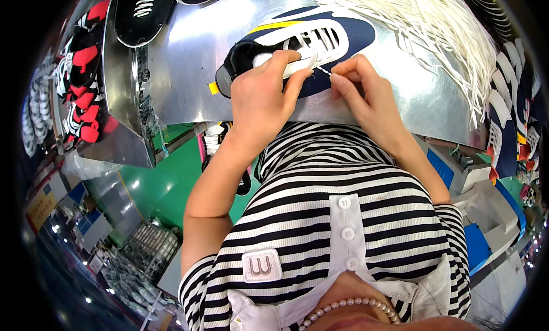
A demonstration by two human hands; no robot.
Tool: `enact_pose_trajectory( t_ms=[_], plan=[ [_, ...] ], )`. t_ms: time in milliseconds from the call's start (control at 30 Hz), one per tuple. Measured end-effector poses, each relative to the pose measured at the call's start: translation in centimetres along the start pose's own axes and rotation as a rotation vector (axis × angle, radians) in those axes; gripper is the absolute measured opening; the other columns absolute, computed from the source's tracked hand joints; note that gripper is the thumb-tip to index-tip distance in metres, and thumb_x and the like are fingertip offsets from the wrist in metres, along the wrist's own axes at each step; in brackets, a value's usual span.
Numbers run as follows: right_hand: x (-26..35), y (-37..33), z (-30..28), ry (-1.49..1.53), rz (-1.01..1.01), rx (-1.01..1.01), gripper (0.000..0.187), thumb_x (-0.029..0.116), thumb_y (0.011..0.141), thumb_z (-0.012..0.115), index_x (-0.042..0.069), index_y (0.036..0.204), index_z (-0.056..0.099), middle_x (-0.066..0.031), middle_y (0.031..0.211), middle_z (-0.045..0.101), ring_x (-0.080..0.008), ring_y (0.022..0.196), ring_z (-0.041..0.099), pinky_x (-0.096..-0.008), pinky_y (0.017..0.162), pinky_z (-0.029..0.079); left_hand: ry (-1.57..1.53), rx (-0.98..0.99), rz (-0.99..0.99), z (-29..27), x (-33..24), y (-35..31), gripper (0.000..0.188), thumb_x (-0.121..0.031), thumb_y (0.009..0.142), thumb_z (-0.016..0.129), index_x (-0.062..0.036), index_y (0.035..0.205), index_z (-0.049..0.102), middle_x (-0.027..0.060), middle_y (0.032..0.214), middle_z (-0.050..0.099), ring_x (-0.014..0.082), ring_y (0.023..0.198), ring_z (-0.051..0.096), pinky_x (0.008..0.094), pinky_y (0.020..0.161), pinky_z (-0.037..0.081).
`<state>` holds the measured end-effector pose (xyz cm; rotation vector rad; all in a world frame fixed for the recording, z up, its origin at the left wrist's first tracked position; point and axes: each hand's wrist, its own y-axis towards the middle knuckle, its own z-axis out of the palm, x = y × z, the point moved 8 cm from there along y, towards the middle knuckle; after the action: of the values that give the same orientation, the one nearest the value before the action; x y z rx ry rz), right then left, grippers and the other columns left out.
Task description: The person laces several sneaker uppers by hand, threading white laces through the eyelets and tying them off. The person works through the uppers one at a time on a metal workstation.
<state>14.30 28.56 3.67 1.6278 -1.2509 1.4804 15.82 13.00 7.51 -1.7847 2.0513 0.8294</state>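
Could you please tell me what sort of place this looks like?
Probably a shoe factory: a navy and white shoe lies on a metal table near a heap of white laces, with red and black shoes at left.

A shoe workshop (green floor (154, 185) too): metal worktable (191, 74), white laces (440, 34), red-and-black uppers (86, 59).

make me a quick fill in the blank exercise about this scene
The hand at the opening of the navy shoe is the ____ one.
The lace pinched by the right hand is ____.
The heap of loose laces lies to the shoe's ____.
The floor is ____.

Missing words: left; white; right; green.
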Motion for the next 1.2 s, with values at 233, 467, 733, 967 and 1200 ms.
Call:
enact_pose_trajectory(
  t_ms=[233, 467, 733, 967, 1200],
  plan=[
    [-0.3, 1.5, 0.8, -0.104, -0.005, 0.040, 0.016, 0.017, 0.094, 0.059, 0.002, 0.094, 0.055, -0.0116, 0.072, 0.068, -0.0263, 0.063, 0.066, -0.0344, 0.061, 0.050, -0.007, 0.121, 0.079, 0.7, -0.5, 0.3, 0.026, -0.018, 0.085, 0.074, -0.0025, 0.103, 0.064, 0.0128, 0.080, 0.069, 0.0261, 0.063, 0.065, 0.0323, 0.058, 0.049],
    [-0.6, 1.2, -1.3, -0.195, 0.114, 0.156, 0.016, 0.019, 0.094, 0.059, 0.003, 0.096, 0.060, -0.0112, 0.065, 0.063, -0.0228, 0.060, 0.063, -0.0342, 0.059, 0.049, -0.054, 0.095, 0.075, 0.7, -0.4, -0.7, 0.030, -0.018, 0.086, 0.070, -0.0083, 0.112, 0.060, 0.0102, 0.063, 0.060, 0.0293, 0.056, 0.059, 0.0373, 0.052, 0.045],
    [0.9, 3.0, -2.8, -0.476, -0.523, -0.433, 0.019, 0.014, 0.089, 0.066, 0.006, 0.106, 0.062, -0.0109, 0.077, 0.068, -0.0258, 0.064, 0.066, -0.0326, 0.057, 0.050, 0.061, 0.485, 0.064, 1.2, -1.0, 0.8, 0.030, -0.017, 0.085, 0.070, -0.0043, 0.111, 0.065, 0.0169, 0.095, 0.069, 0.0338, 0.084, 0.066, 0.0378, 0.075, 0.050],
    [-0.9, 2.8, -4.3, -0.083, -0.328, -0.394, 0.019, 0.013, 0.092, 0.065, 0.005, 0.109, 0.062, -0.0071, 0.078, 0.067, -0.0144, 0.061, 0.061, -0.0264, 0.057, 0.047, 0.181, -0.141, 0.352, -2.9, -1.0, -5.6, 0.052, 0.005, 0.075, 0.073, 0.0005, 0.123, 0.055, 0.0157, 0.115, 0.062, 0.0328, 0.111, 0.056, 0.0385, 0.096, 0.044],
    [0.2, 2.1, -3.2, -0.024, -0.326, -0.214, 0.017, 0.005, 0.088, 0.067, 0.002, 0.104, 0.064, -0.0064, 0.085, 0.065, -0.0115, 0.070, 0.059, -0.0232, 0.061, 0.047, -1.232, -0.260, -0.800, 2.8, 6.1, -11.1, 0.049, -0.004, 0.092, 0.064, 0.0025, 0.133, 0.038, 0.0148, 0.128, 0.052, 0.0218, 0.115, 0.053, 0.0346, 0.101, 0.043]
  ],
)
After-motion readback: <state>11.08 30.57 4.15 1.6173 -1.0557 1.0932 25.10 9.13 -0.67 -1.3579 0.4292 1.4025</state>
